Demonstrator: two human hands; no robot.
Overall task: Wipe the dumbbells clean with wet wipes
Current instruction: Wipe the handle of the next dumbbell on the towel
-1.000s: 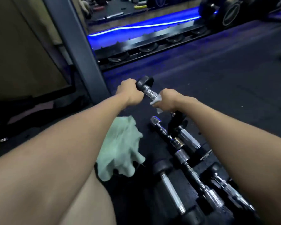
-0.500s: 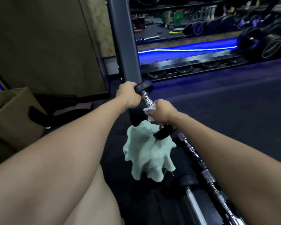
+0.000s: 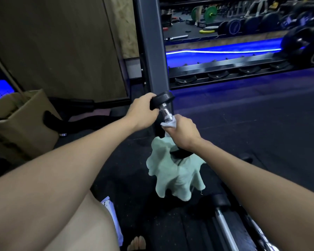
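Note:
A small dumbbell (image 3: 165, 111) with black ends and a chrome handle is held up above the floor, tilted, upper end to the left. My left hand (image 3: 141, 113) grips its upper black end. My right hand (image 3: 183, 132) grips the handle through a white wet wipe (image 3: 169, 124). The lower black end (image 3: 180, 153) sits just below my right wrist. A pale green cloth (image 3: 174, 175) lies crumpled on the floor beneath it.
More dumbbells (image 3: 225, 225) lie on the black floor at the bottom right. A grey steel post (image 3: 150, 51) rises behind the hands. A cardboard box (image 3: 24, 122) stands at left, a rack rail (image 3: 225, 68) at the back. A wipe packet (image 3: 110, 208) lies by my knee.
The view has tilted up and left, showing more of the rack and the box. The dumbbell has been raised off the row on the floor. Both hands keep their grips.

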